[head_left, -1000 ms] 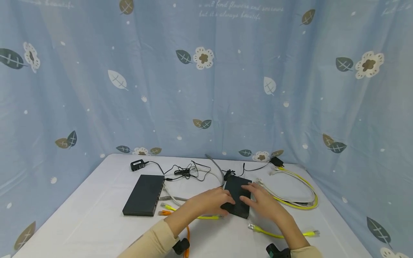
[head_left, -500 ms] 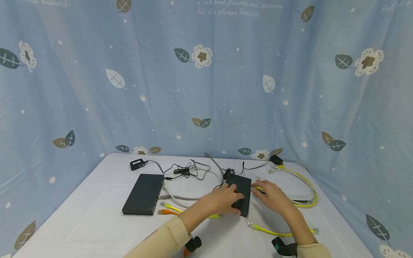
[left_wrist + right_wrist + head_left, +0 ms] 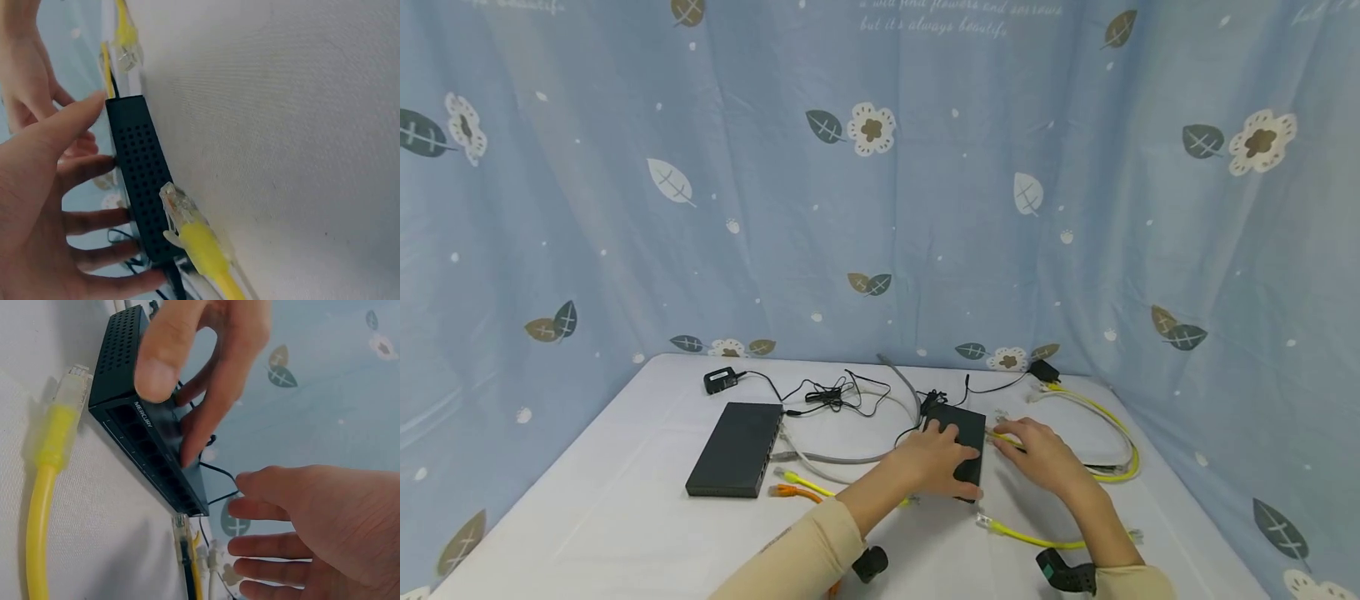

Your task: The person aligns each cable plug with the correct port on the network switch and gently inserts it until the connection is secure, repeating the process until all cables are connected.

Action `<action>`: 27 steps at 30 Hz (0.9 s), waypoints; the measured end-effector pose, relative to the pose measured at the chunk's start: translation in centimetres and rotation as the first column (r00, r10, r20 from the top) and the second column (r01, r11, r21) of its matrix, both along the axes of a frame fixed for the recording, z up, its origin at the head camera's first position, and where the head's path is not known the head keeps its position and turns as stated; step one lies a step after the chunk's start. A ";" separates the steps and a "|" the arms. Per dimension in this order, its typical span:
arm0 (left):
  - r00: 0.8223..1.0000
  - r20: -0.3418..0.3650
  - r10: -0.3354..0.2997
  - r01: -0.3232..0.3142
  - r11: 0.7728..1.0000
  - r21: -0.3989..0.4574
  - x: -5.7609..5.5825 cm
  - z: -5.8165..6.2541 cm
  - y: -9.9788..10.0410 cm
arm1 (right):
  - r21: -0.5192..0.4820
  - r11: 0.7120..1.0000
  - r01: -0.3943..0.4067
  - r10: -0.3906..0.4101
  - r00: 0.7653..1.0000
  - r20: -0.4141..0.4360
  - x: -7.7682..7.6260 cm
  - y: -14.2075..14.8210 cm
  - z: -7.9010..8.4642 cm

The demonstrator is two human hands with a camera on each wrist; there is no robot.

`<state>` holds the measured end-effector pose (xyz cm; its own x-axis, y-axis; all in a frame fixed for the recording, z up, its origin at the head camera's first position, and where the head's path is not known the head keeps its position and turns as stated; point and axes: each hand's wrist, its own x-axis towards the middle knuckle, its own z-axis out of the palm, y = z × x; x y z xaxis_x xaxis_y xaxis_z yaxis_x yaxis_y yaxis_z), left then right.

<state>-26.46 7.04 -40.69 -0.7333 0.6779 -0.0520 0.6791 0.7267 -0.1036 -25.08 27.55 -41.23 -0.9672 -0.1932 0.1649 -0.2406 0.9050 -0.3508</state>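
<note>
A black network switch (image 3: 967, 423) marked MERCURY lies flat on the white table. My left hand (image 3: 934, 461) rests over it with fingers spread. Its fingertips (image 3: 100, 165) lie along the casing, with the thumb at the near right corner. My right hand (image 3: 1047, 458) is just right of the row of ports (image 3: 147, 450), fingers extended and holding nothing. Between that hand and the switch lies a clear cable plug (image 3: 182, 534) with black and yellow leads behind it. A short yellow network cable (image 3: 1033, 537) lies in front of the right hand.
A second black switch (image 3: 736, 450) lies to the left. Grey cables (image 3: 835, 459), a yellow plug (image 3: 793, 477) and an orange cable (image 3: 795, 492) spread between the switches. Two power adapters (image 3: 721, 380) with black leads sit at the back. Coiled yellow and white cables (image 3: 1120, 425) lie right.
My right hand has drawn off the switch to its right side. The left hand has slid rightward across the top of the switch, which stays about where it was.
</note>
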 end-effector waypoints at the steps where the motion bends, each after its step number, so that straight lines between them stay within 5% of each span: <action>1: 1.000 -0.006 0.010 -0.010 1.000 -0.009 0.0 0.1 0.2 | 0.005 1.000 -0.003 0.003 1.000 0.000 0.0 0.1 0.0; 16: 0.994 -0.102 0.046 -0.056 0.994 -0.096 0.2 -1.5 1.6 | 0.024 1.000 -0.003 0.003 1.000 0.004 0.0 0.5 -0.3; 27: 0.998 0.067 -0.003 0.004 1.000 -0.013 -1.0 -0.9 -0.9 | 0.032 0.999 0.044 -0.047 0.995 0.087 -0.2 1.3 -0.5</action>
